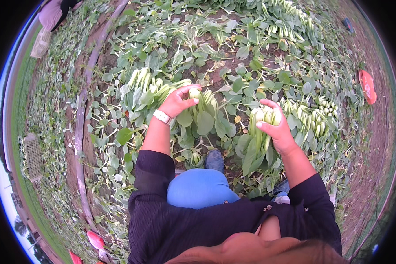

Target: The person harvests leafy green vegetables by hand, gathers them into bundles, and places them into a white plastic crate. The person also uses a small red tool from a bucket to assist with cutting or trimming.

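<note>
My left hand (182, 101), with a white watch on the wrist, has its thumb and fingers around the base of a pale green leafy vegetable, like bok choy (201, 109), whose leaves hang downward. On the right, my right hand (275, 123) grips several bok choy stalks (257, 132) by their pale bases, leaves pointing down. A laid row of cut bok choy (140, 82) lies beside my left hand. Another pile of bok choy (312, 120) lies just right of my right hand.
A larger heap of bok choy (285, 19) lies ahead. Loose leaves cover the soil. A long flat hose (82, 122) runs along the left. Plastic crates (33, 156) stand far left, near a bent-over person (54, 15). A red bag (367, 86) lies at right. My boot (214, 161) is below.
</note>
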`<move>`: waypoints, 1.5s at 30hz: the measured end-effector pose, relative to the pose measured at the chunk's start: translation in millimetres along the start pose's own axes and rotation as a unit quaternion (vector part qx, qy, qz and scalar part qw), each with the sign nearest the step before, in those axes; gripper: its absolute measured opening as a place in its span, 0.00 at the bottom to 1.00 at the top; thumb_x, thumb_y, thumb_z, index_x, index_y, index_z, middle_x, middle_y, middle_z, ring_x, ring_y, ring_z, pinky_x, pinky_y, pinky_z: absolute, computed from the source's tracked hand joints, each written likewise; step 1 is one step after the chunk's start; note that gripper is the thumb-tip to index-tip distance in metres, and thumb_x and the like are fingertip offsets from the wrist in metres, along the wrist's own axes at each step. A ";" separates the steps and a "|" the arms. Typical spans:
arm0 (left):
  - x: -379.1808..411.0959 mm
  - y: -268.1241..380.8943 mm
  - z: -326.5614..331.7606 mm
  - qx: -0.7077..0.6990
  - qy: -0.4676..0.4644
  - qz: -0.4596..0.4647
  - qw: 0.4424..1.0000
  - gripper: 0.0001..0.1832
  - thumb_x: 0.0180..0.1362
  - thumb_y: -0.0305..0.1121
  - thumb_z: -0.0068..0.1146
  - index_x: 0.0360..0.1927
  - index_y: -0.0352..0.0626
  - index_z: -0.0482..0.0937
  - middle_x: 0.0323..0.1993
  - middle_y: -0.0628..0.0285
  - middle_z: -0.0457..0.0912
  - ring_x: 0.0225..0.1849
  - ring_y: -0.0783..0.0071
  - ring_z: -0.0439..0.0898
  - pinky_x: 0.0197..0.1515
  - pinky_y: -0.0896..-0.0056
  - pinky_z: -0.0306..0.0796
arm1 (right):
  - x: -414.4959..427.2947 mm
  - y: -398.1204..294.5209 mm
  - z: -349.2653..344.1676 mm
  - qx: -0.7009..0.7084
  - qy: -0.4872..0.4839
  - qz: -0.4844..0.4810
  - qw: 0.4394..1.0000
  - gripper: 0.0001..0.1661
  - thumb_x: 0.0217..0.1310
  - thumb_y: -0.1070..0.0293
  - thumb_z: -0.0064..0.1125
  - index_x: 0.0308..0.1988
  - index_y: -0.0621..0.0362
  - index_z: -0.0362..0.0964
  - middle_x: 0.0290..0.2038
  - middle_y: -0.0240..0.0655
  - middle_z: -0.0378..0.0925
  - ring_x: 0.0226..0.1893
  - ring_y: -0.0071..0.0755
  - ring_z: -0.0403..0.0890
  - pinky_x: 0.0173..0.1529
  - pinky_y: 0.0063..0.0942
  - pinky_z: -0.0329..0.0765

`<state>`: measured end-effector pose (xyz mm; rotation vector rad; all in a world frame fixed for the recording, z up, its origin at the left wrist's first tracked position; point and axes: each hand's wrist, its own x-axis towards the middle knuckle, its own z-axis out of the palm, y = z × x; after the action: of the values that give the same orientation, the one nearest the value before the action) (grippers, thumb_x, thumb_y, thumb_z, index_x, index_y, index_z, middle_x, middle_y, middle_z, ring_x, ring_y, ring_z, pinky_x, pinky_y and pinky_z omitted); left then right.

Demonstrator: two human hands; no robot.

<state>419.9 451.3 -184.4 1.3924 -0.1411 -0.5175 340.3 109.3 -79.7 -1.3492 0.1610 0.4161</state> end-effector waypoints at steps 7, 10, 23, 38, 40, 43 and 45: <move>2.4 31.5 31.4 -0.250 -0.121 0.003 0.961 0.37 0.57 0.47 0.62 0.65 0.39 0.65 0.44 0.59 0.78 0.45 0.69 0.79 0.48 0.66 0.74 | 1.3 -6.9 2.2 -0.009 0.009 -0.019 1.000 0.43 0.52 0.74 0.72 0.64 0.57 0.57 0.48 0.32 0.76 0.48 0.25 0.77 0.55 0.28 0.75; -0.5 38.8 65.8 -0.326 -0.155 -0.007 0.933 0.38 0.59 0.52 0.57 0.67 0.40 0.62 0.48 0.56 0.75 0.39 0.72 0.77 0.36 0.70 0.72 | 3.6 -10.5 10.5 -0.013 0.022 -0.031 0.999 0.43 0.52 0.75 0.72 0.64 0.58 0.57 0.48 0.33 0.76 0.48 0.25 0.77 0.55 0.28 0.75; -16.9 68.2 117.8 -0.028 -0.077 0.097 0.992 0.31 0.63 0.51 0.58 0.59 0.44 0.58 0.56 0.53 0.72 0.29 0.81 0.74 0.30 0.79 0.71 | -15.0 -39.3 32.6 -0.055 0.032 -0.120 0.991 0.44 0.50 0.76 0.72 0.63 0.57 0.56 0.48 0.33 0.71 0.47 0.23 0.76 0.52 0.25 0.76; -112.2 219.0 281.9 0.134 -0.099 0.291 0.942 0.29 0.70 0.35 0.51 0.72 0.41 0.60 0.64 0.54 0.73 0.63 0.69 0.73 0.65 0.68 0.65 | -182.7 -123.7 45.4 -0.023 0.104 -0.389 0.915 0.50 0.50 0.78 0.72 0.67 0.57 0.49 0.54 0.40 0.70 0.54 0.29 0.75 0.57 0.29 0.76; -131.2 222.6 309.5 0.107 -0.097 0.299 0.943 0.30 0.71 0.34 0.49 0.73 0.40 0.58 0.65 0.54 0.71 0.64 0.68 0.72 0.66 0.68 0.63 | -213.3 -129.7 40.1 -0.029 0.110 -0.415 0.903 0.50 0.51 0.78 0.72 0.67 0.57 0.48 0.54 0.40 0.70 0.54 0.30 0.75 0.57 0.29 0.76; -155.0 224.3 349.0 0.084 -0.114 0.334 0.932 0.30 0.73 0.37 0.42 0.74 0.37 0.52 0.70 0.52 0.65 0.68 0.65 0.68 0.68 0.67 0.60 | -257.0 -135.3 32.7 -0.027 0.119 -0.452 0.884 0.51 0.51 0.78 0.72 0.67 0.56 0.48 0.55 0.42 0.71 0.55 0.31 0.75 0.57 0.30 0.76; -165.9 222.3 376.9 0.081 -0.124 0.362 0.920 0.30 0.75 0.39 0.39 0.74 0.36 0.51 0.71 0.51 0.63 0.69 0.64 0.66 0.69 0.66 0.59 | -278.7 -135.9 23.2 -0.050 0.130 -0.475 0.869 0.52 0.50 0.77 0.72 0.68 0.56 0.48 0.55 0.42 0.72 0.54 0.31 0.76 0.57 0.30 0.76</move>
<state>184.6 202.2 134.3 1.3138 -0.8868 -0.0543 133.9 54.8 146.3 -1.4122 -0.3120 -0.6019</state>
